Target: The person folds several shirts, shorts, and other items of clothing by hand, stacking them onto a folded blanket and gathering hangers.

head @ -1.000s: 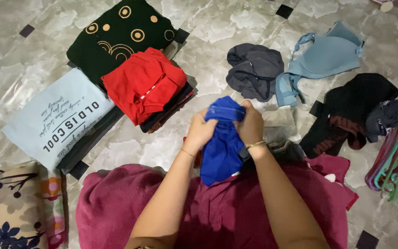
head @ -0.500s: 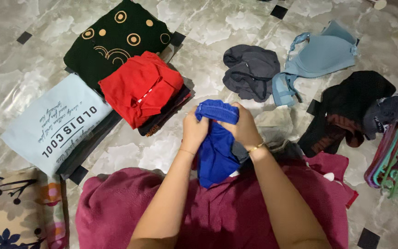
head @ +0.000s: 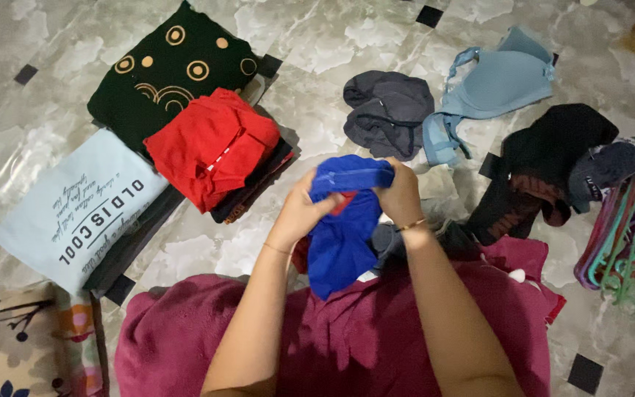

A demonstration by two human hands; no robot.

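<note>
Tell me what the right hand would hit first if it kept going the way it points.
The right hand points up the picture, away from the body. Past the blue garment it grips, it would likely meet the dark grey garment on the floor, though depth is unclear.

Bright blue garment (head: 343,235), bunched and hanging, top edge pinched up above a maroon lap

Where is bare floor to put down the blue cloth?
Bare floor lies between the red garment and the grey garment. More lies below the red pile, near the left hand. The right side is crowded: black clothes, hangers.
</note>
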